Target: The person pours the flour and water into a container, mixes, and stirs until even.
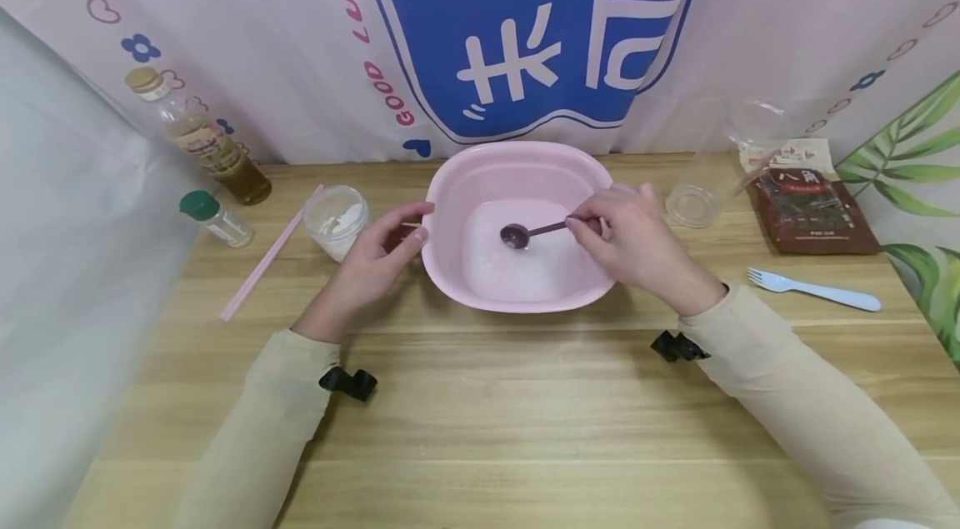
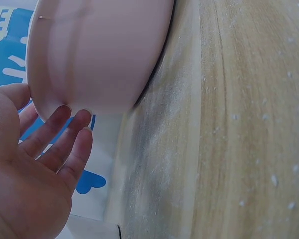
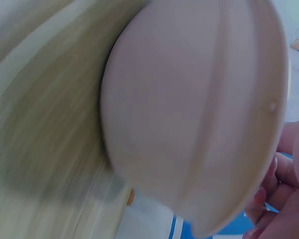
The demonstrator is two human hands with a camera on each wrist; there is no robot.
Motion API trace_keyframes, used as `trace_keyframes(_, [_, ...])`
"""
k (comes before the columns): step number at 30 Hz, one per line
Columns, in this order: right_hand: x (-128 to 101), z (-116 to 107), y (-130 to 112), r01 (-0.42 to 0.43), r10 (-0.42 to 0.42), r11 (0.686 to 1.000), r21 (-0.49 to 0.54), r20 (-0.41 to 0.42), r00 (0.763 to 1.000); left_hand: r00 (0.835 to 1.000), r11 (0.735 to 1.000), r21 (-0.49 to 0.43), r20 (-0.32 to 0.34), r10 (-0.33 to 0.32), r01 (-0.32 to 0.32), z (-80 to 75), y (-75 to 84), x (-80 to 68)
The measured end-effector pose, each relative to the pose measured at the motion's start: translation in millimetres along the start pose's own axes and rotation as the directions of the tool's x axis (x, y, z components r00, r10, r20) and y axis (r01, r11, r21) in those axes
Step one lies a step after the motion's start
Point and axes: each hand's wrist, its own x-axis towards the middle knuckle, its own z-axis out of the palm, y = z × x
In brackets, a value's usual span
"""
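Observation:
A pink plastic basin point(image 1: 450, 283) stands at the middle of the table, with whitish material across its bottom; I cannot tell if it is powder or liquid. My left hand point(image 1: 373, 252) lightly holds the basin's left rim, fingers under the lip and thumb at its edge in the left wrist view. Between thumb and fingers, my right hand point(image 1: 633, 242) pinches the handle of a small dark brown measuring spoon point(image 1: 515, 237), its bowl inside the basin. The right wrist view hides the spoon behind the basin wall. Near my left hand is a clear jar point(image 1: 321, 221) of white powder.
Left of the jar lie pink chopsticks point(image 1: 262, 266), a green-capped shaker point(image 1: 217, 218) and a bottle of amber liquid point(image 1: 217, 154). At right are a clear plastic cup point(image 1: 693, 207), a dark red packet point(image 1: 813, 217) and a pale blue fork point(image 1: 817, 289). A printed curtain point(image 1: 262, 54) hangs behind.

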Motion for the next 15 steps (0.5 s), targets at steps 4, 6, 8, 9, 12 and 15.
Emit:
trace_keyframes(4, [2.1, 7.4, -13.2, 0.045, -0.049, 0.996, 0.073, 0.047, 0.998, 1.000, 1.000, 0.003, -0.002, 0.001, -0.001, -0.8, 0.0, -0.6])
trace_keyframes(6, [3.7, 12.3, -20.1, 0.062, -0.066, 0.996, 0.062, 0.067, 0.996, 1.000, 1.000, 0.003, -0.002, 0.001, -0.001, -1.2, -0.2, -0.8])
trace_keyframes(8, [5.5, 17.2, -25.8, 0.074, -0.076, 0.997, 0.030, 0.084, 0.994, 1.000, 1.000, 0.002, -0.003, -0.002, 0.002, -1.4, -0.4, -1.3])
trace_keyframes(9, [6.1, 19.2, -27.7, 0.075, -0.075, 0.997, 0.012, 0.091, 0.993, 1.000, 1.000, 0.004, -0.002, -0.003, 0.003, -1.5, -0.3, -1.8])
trace_keyframes(12, [8.0, 22.0, -31.0, 0.049, -0.045, 0.998, -0.035, 0.098, 0.994, 1.000, 1.000, 0.005, 0.000, -0.003, 0.003, -1.5, -0.6, -2.1])
trace_keyframes(15, [9.5, 20.4, -30.9, 0.000, 0.006, 0.998, -0.058, 0.097, 0.995, 1.000, 1.000, 0.002, 0.001, 0.002, -0.002, -1.5, -0.6, -1.7])
